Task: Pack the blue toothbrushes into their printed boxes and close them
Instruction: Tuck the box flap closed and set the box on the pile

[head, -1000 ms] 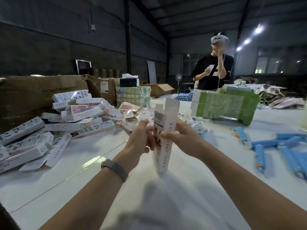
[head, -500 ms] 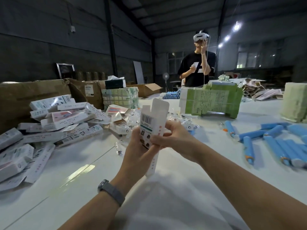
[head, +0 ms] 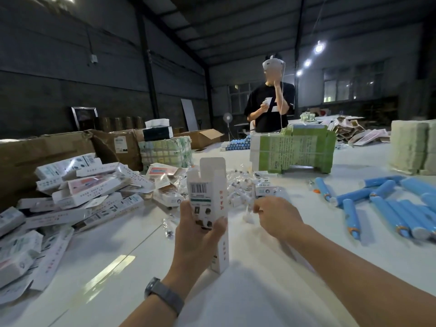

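Left hand (head: 198, 234) grips one printed box (head: 208, 201) upright, thumb on the near face, fingers curled round the right edge. Top flaps stand open above the fingers, mouth up; judged reason: so a toothbrush can be dropped in endwise. Lower end of the box hangs below the palm, near the white table (head: 122, 274); contact not discernible.

Right hand (head: 277, 217) is off the box, just right of it, fingers half curled over small clear-wrapped items (head: 238, 185). Whether it pinches one: cannot tell, blurred.

Blue toothbrushes (head: 387, 208) lie loose on the table well right of the right fingers, none boxed in hand. Judged stage: box opened, nothing loaded.

Pile of boxes (head: 77, 192) lies left of the left fingers.

Writing: barcode on the held box just above the thumb, a green band under it, red characters down the side panel; none legible. No brand readable.
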Action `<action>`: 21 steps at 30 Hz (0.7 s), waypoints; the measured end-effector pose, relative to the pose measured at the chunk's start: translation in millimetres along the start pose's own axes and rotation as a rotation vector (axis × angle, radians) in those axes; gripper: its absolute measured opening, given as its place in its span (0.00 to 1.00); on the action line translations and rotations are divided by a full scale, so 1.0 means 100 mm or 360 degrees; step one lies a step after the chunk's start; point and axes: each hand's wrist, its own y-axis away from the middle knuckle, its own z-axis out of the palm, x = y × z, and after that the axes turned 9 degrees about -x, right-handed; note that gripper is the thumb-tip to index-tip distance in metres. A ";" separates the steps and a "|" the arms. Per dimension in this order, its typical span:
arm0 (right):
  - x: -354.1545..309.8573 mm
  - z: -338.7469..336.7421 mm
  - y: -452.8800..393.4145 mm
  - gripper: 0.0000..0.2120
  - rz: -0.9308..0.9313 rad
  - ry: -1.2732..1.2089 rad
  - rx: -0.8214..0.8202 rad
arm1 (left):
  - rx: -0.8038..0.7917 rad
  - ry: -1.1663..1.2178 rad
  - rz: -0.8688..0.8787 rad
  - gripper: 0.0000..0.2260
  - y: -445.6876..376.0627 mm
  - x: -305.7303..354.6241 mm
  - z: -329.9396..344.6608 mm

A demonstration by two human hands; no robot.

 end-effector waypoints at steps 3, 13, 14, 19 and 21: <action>0.03 -0.03 0.03 0.13 0.0123 0.0064 0.0048 | 0.0091 -0.0062 0.0037 0.24 -0.01 0.01 0.00; 0.21 -0.34 0.03 0.17 0.0386 0.0171 -0.0398 | -0.0020 0.0151 0.0030 0.23 0.01 0.06 -0.01; 0.18 -0.36 0.03 0.17 0.0376 0.0193 -0.0427 | -0.0015 0.0145 0.0034 0.23 0.01 0.06 0.00; 0.13 -0.28 0.01 0.19 0.0265 0.0174 -0.0313 | -0.0006 0.0106 0.0064 0.23 0.02 0.03 0.04; 0.12 -0.30 0.02 0.21 0.0254 0.0104 -0.0333 | -0.0012 0.0085 0.0082 0.24 0.01 0.04 0.05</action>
